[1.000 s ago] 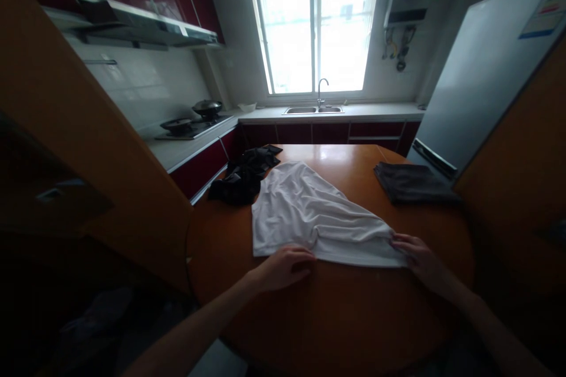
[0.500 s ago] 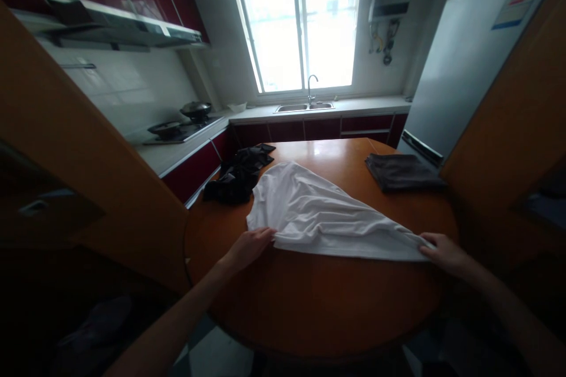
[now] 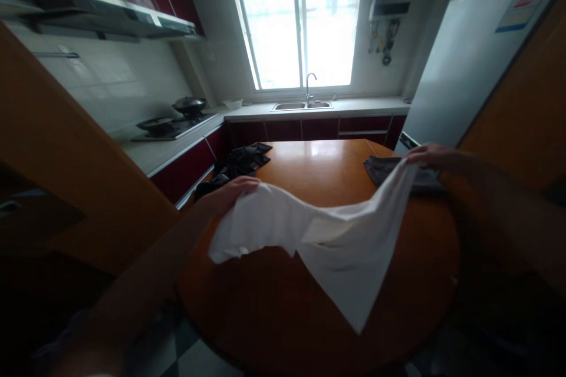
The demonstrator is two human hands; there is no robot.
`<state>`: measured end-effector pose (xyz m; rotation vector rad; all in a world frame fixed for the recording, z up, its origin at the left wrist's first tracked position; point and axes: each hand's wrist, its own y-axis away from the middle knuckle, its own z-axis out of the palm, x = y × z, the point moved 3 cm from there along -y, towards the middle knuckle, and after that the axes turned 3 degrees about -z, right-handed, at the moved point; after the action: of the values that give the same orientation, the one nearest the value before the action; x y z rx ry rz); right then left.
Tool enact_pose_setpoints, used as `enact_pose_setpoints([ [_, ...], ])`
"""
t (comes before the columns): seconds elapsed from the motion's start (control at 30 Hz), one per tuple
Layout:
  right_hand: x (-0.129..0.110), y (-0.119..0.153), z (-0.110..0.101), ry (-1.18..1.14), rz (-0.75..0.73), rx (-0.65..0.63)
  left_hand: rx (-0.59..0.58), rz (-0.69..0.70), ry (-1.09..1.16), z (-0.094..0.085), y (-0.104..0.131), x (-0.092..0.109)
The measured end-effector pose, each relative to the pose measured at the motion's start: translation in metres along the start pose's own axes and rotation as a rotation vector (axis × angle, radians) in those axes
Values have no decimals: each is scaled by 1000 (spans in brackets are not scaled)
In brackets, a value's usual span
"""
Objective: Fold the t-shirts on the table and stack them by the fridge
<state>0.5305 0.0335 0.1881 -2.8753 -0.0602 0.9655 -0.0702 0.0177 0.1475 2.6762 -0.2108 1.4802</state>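
Observation:
A white shirt [image 3: 354, 247] hangs in the air above the round wooden table [image 3: 316, 174], stretched between my two hands. My left hand [image 3: 234, 193] pinches its upper edge on the left side. Higher up on the right, my right hand [image 3: 431, 156] grips a gathered corner. Between the hands the cloth sags, and one pointed end droops low toward the near part of the table. Behind my left hand lies a crumpled black garment [image 3: 243, 160]. A dark grey folded cloth [image 3: 378, 168] lies behind the right side of the shirt, partly covered by it.
Beyond the table runs a white counter [image 3: 365, 106] with a double sink [image 3: 289, 106] and a faucet [image 3: 308, 85]. To the left is a stove with a lidded pan [image 3: 189, 105]. A refrigerator [image 3: 460, 59] stands at the right.
The white shirt has been lifted off the tabletop, where it lay spread out. Both my hands have risen, still holding it, and its pointed end now hangs down toward me.

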Motion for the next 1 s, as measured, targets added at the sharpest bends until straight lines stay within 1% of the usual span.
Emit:
enact_pose_setpoints([
  [0.03,-24,-28,-4,21,-41,57,39,-1,12,-12,-21,1],
  [0.07,-48,-54,-6,40,-65,123,105,0,10,-25,-41,1],
  [0.1,-70,-76,-5,68,-83,198,178,-11,-5,-39,-58,0],
  [0.13,-91,-93,1,99,-106,262,256,-23,-33,-53,-71,-4],
  [0.17,-109,-105,11,128,-125,317,353,-40,-77,-65,-81,-9],
  [0.2,-124,-111,27,167,-156,368,434,-55,-124,-75,-86,-17],
  [0.23,-137,-113,48,197,-195,384,501,-67,-172,-81,-89,-26],
  [0.27,-146,-109,74,210,-241,365,550,-72,-218,-83,-89,-36],
  [0.3,-153,-101,103,222,-291,333,572,-69,-258,-81,-86,-47],
  [0.37,-158,-74,164,244,-379,243,559,-38,-330,-69,-77,-69],
  [0.4,-159,-55,194,261,-422,180,535,-12,-359,-60,-72,-78],
  [0.47,-159,-13,249,342,-548,0,462,49,-402,-40,-59,-94],
  [0.5,-159,9,271,359,-590,-72,414,98,-430,-30,-53,-100],
  [0.53,-159,29,289,363,-622,-109,358,159,-465,-21,-46,-105],
  [0.6,-161,64,313,357,-696,-146,216,302,-545,-7,-30,-111],
  [0.67,-162,83,324,379,-698,-153,86,409,-602,1,-13,-117],
  [0.7,-162,86,326,399,-670,-150,43,429,-612,3,-4,-119],
  [0.77,-157,84,325,442,-573,-146,-13,433,-626,6,13,-124],
  [0.87,-142,73,316,468,-446,-138,-89,407,-656,9,32,-133],
  [0.93,-130,69,309,467,-412,-133,-106,383,-661,10,40,-140],
  [1.0,-117,67,301,463,-399,-132,-64,362,-640,11,44,-144],
])
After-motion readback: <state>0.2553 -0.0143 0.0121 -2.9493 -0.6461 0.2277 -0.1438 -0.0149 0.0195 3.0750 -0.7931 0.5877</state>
